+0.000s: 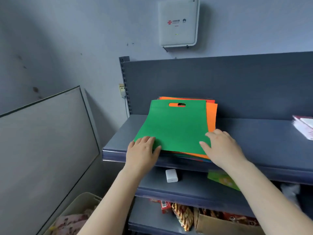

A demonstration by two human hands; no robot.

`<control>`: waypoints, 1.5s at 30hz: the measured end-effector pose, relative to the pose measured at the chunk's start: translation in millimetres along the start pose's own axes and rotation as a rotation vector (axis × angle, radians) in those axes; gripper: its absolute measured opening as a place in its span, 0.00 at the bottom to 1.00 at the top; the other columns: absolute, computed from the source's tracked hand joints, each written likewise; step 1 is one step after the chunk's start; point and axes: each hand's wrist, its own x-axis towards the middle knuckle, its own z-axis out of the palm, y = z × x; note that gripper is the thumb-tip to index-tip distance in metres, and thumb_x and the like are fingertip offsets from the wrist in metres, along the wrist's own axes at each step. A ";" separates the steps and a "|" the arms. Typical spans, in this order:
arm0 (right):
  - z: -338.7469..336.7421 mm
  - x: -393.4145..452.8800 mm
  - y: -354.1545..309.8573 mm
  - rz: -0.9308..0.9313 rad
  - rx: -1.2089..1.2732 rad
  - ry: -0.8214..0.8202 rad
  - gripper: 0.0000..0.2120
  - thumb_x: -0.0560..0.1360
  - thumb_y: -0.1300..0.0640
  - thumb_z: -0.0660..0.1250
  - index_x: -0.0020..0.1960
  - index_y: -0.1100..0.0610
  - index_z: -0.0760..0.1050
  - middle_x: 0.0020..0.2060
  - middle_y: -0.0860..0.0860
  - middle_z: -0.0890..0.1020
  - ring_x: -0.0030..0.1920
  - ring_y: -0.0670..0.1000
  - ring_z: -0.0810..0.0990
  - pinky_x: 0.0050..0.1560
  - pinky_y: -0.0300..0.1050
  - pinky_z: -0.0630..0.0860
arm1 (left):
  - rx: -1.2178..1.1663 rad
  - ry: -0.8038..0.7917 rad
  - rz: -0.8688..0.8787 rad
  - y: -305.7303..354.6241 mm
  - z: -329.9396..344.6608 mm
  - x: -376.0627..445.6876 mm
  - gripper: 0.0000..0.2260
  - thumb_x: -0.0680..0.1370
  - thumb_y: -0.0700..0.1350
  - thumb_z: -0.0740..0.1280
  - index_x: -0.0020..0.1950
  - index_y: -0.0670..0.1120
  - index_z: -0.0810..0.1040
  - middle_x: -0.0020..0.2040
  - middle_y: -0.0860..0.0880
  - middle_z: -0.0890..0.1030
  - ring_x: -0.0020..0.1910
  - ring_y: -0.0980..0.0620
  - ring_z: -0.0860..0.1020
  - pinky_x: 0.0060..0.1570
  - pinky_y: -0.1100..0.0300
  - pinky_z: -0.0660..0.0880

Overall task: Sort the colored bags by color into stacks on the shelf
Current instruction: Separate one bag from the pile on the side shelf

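Sorting barely begun: one mixed pile on the top shelf [254, 133].

From left to right: my left hand [142, 150] rests flat, fingers straight, on the near-left corner of the green bag [172, 128]; my right hand [220, 146] lies open on its near-right corner. Orange bags [212, 116] show beneath. I see no separate color stacks yet.

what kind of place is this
Probably a small shop's stockroom or back corner: grey slotted metal shelving holds a mixed pile of bags, snack packets and a cardboard box sit lower down, and a router hangs on the wall.
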 end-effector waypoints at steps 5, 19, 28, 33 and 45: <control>12.9 12.5 11.9 0.200 0.126 -0.019 0.20 0.79 0.44 0.58 0.57 0.60 0.75 0.44 0.51 0.69 0.48 0.53 0.72 0.45 0.45 0.70 | -0.093 0.036 0.118 1.9 20.9 26.5 0.18 0.82 0.53 0.53 0.69 0.50 0.70 0.69 0.55 0.71 0.69 0.53 0.67 0.66 0.59 0.58; 14.6 10.8 41.6 0.418 0.465 0.351 0.09 0.74 0.64 0.68 0.54 0.64 0.79 0.36 0.53 0.80 0.41 0.56 0.74 0.41 0.46 0.67 | -0.295 -0.029 0.255 12.1 26.1 66.3 0.19 0.81 0.56 0.56 0.68 0.50 0.73 0.69 0.54 0.73 0.69 0.54 0.67 0.66 0.62 0.59; 19.7 8.8 58.1 0.490 0.527 0.427 0.08 0.77 0.69 0.61 0.53 0.64 0.77 0.51 0.59 0.82 0.52 0.60 0.78 0.45 0.44 0.67 | -0.342 -0.085 -0.150 -26.0 25.1 82.9 0.24 0.75 0.62 0.64 0.63 0.48 0.74 0.64 0.49 0.75 0.63 0.44 0.71 0.58 0.53 0.69; 23.9 8.6 59.8 0.476 0.602 0.461 0.09 0.77 0.68 0.61 0.53 0.62 0.77 0.52 0.58 0.82 0.57 0.59 0.78 0.49 0.47 0.72 | -0.436 -0.055 -0.347 -43.2 20.5 89.5 0.25 0.71 0.61 0.70 0.60 0.45 0.76 0.59 0.47 0.78 0.59 0.44 0.75 0.53 0.53 0.71; 21.3 -30.5 53.1 0.356 0.906 0.535 0.16 0.78 0.69 0.58 0.55 0.52 0.78 0.52 0.50 0.83 0.55 0.53 0.80 0.56 0.49 0.75 | -0.738 0.419 -0.314 -36.2 -13.3 24.8 0.04 0.77 0.41 0.68 0.44 0.49 0.78 0.32 0.52 0.78 0.27 0.52 0.75 0.29 0.60 0.70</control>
